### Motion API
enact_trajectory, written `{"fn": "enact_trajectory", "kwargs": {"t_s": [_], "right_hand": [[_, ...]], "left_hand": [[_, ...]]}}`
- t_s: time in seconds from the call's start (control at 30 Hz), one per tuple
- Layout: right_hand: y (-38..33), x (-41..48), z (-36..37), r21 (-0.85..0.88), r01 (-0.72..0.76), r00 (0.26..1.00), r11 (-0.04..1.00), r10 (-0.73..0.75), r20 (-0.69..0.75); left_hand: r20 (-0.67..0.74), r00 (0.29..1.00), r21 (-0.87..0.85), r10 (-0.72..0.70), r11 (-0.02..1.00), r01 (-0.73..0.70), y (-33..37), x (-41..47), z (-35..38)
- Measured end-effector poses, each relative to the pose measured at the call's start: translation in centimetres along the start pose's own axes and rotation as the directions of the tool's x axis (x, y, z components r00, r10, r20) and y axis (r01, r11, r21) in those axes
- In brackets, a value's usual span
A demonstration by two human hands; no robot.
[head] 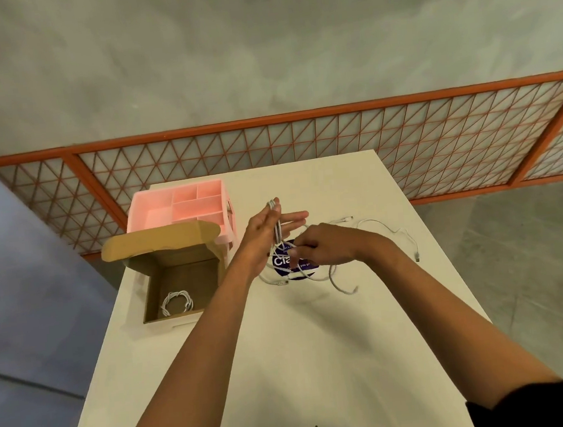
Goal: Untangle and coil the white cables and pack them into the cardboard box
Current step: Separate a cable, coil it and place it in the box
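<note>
My left hand (264,233) is raised over the table with straight fingers, and loops of a white cable (277,226) are wound over it. My right hand (321,246) pinches the same cable just below and to the right. More loose white cable (390,229) trails across the table to the right and in front of my hands. An open cardboard box (180,285) stands to the left, with one coiled white cable (177,302) lying in its bottom.
A pink compartment organiser (183,205) stands behind the box. A round purple sticker (283,263) lies under my hands. The white table (286,350) ends close on the left and right. An orange lattice fence (335,139) runs behind it.
</note>
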State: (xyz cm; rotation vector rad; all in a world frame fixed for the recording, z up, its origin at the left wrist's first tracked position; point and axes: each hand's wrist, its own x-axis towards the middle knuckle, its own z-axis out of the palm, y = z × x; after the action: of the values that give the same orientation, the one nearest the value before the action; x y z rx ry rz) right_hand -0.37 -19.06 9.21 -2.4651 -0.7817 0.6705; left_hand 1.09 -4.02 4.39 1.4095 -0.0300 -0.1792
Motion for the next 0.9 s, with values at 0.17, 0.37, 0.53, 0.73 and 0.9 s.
{"fn": "enact_trajectory", "kwargs": {"t_s": [0.17, 0.37, 0.53, 0.73, 0.9], "right_hand": [[0.3, 0.0, -1.5, -0.005, 0.027, 0.991, 1.000, -0.027, -0.128], [0.5, 0.1, -2.6, 0.218, 0.040, 0.884, 0.975, 0.067, -0.463], [1.5, 0.2, -3.3, 0.334, 0.132, 0.834, 0.933, 0.077, -0.547], [2.6, 0.4, -2.7, 0.509, 0.253, 0.847, 0.823, 0.067, -0.528], [3.0, 0.7, -1.5, 0.521, 0.245, 0.865, 0.818, 0.058, -0.498]], "left_hand": [[0.018, 0.998, 0.216, -0.053, 0.975, 0.048, -1.3, -0.3, 0.0], [0.164, 0.976, 0.268, -0.146, 0.958, 0.099, -0.3, -1.2, 0.6], [0.262, 0.945, 0.015, -0.194, 0.980, 0.197, -0.1, -1.9, 0.7], [0.408, 0.898, -0.244, -0.167, 0.927, 0.284, 1.2, -2.6, 0.2], [0.554, 0.827, -0.406, -0.097, 0.835, 0.370, 1.0, -2.5, -0.4]]}}
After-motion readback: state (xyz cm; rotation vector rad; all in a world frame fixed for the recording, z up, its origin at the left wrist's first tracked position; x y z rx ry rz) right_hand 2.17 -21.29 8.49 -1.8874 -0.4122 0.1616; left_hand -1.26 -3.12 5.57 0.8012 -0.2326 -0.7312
